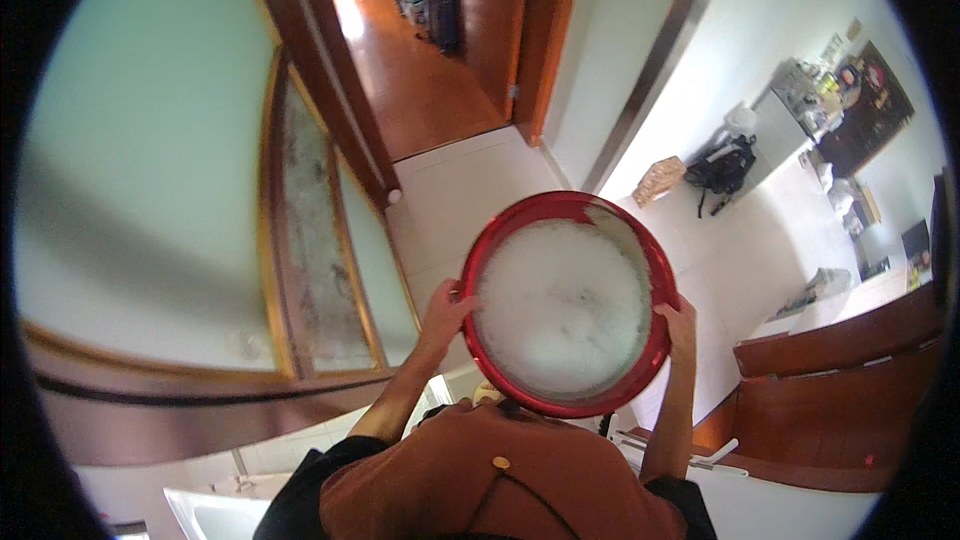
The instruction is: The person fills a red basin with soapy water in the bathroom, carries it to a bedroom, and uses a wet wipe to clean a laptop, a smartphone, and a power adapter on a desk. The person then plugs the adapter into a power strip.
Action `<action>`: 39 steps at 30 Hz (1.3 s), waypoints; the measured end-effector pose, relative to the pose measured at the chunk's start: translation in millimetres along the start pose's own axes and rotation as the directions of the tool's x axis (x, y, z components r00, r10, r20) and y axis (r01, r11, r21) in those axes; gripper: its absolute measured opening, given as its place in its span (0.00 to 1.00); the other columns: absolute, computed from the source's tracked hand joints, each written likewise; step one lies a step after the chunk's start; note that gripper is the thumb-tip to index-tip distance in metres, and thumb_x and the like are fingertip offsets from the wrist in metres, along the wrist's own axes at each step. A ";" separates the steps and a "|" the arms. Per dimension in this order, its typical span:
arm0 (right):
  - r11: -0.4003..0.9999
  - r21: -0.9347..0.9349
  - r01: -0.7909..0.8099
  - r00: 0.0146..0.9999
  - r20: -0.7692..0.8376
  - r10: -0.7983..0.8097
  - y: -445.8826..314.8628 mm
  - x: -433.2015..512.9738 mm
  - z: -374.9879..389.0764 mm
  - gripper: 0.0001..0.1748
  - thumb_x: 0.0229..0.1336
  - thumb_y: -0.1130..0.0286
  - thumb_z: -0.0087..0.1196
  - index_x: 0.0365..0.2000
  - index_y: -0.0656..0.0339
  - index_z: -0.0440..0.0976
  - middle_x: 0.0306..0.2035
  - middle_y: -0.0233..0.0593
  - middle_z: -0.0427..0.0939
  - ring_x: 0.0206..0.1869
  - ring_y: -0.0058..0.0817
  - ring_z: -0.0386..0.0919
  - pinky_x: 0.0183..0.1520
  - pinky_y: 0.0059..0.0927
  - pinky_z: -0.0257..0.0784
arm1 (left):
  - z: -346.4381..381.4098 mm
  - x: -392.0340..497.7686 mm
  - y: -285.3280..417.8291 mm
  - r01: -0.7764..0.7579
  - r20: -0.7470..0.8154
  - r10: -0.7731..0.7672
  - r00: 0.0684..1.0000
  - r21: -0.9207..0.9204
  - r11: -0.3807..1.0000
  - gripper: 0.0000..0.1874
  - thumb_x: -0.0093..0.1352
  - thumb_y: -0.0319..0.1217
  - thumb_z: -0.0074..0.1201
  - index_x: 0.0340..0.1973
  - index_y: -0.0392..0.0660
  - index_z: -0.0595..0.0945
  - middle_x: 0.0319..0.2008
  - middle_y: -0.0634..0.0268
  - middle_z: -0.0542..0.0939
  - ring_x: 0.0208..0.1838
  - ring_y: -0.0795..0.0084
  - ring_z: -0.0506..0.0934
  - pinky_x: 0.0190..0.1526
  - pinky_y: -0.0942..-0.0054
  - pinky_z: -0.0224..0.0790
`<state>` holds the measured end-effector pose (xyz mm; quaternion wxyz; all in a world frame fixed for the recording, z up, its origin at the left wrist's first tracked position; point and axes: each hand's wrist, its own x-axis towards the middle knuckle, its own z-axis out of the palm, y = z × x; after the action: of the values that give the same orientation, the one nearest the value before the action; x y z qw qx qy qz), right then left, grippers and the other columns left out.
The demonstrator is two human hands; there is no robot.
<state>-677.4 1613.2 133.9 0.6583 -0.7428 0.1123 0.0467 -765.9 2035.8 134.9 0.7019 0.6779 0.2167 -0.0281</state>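
A round red basin (491, 229) full of foamy, whitish suds (562, 307) is held level in front of my body. My left hand (448, 307) grips its rim on the left, the thumb over the edge. On the opposite side my right hand (677, 319) clasps the rim, thumb inside and the other fingers hidden beneath. A few small dark spots show in the foam. The basin hides part of the tiled floor and the lower front of my brown top (555, 450).
Ahead, an open brown door (491, 22) leads to a room with an orange-brown wooden floor (420, 105). Frosted glass panels (150, 165) stand at the left. To the right, a black backpack (721, 169) and a patterned bag (660, 178) rest by the wall. A white door handle (720, 457) is near my right arm.
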 end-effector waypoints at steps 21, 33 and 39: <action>0.915 -0.352 0.198 0.980 0.066 -0.187 -61.4 185.4 42.9 0.22 0.42 0.62 0.58 0.37 0.67 0.80 0.31 0.50 0.83 0.36 0.39 0.82 0.43 0.38 0.76 | 33.4 84.7 73.6 -0.101 -0.215 0.095 0.972 -0.019 0.995 0.11 0.65 0.33 0.57 0.42 0.46 0.75 0.26 0.74 0.73 0.23 0.84 0.70 0.18 0.82 0.55; 0.946 -0.321 0.039 0.991 -0.106 -0.076 -49.4 93.3 -25.4 0.22 0.39 0.62 0.58 0.35 0.68 0.80 0.32 0.52 0.82 0.37 0.42 0.82 0.43 0.39 0.75 | 45.5 62.1 80.2 -0.117 0.073 0.115 0.991 0.019 0.993 0.17 0.65 0.32 0.58 0.48 0.42 0.76 0.34 0.70 0.77 0.31 0.78 0.74 0.28 0.78 0.67; 0.961 -0.277 0.019 0.966 -0.242 -0.089 -17.9 27.9 -75.8 0.22 0.39 0.62 0.58 0.34 0.69 0.80 0.31 0.53 0.82 0.35 0.43 0.82 0.42 0.39 0.75 | 82.9 23.6 67.5 -0.131 0.165 0.135 0.977 -0.036 0.991 0.16 0.64 0.31 0.58 0.46 0.42 0.76 0.35 0.68 0.76 0.35 0.75 0.75 0.32 0.77 0.69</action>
<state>-652.2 1537.2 155.0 0.5312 -0.8290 0.1674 -0.0512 -700.0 1967.3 189.1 0.7264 0.6773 0.1116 -0.0350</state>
